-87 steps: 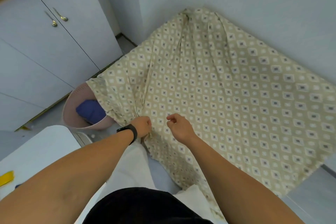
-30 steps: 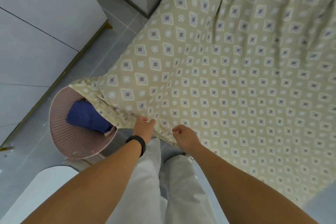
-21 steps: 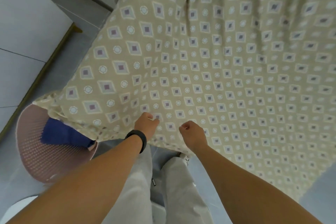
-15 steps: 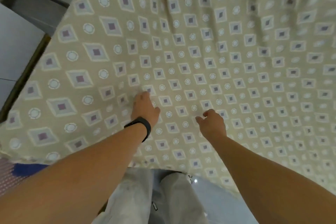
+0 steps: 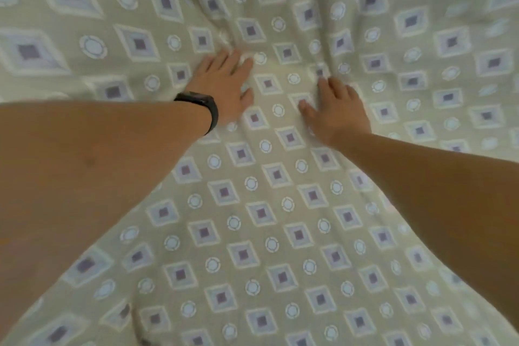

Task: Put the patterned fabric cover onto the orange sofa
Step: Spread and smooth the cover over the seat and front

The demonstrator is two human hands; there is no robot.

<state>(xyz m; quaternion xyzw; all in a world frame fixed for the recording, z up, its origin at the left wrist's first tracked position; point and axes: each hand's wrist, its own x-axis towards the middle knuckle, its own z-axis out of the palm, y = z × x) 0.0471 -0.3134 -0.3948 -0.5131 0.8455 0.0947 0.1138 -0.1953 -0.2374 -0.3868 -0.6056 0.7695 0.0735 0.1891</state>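
The patterned fabric cover [image 5: 269, 205], beige with diamonds and circles, fills the whole view and hides the orange sofa beneath it. My left hand [image 5: 224, 84], with a black band on the wrist, lies flat on the cloth with straight fingers pointing away from me. My right hand [image 5: 334, 109] lies on the cloth beside it, fingers spread and pressing down. A crease runs up from between my left fingertips toward the top of the view.
Both hands let go of the cover's near edge and slid forward over the cloth, fingers now flat. My head has leaned in, so the basket, floor and cabinet have left the view.
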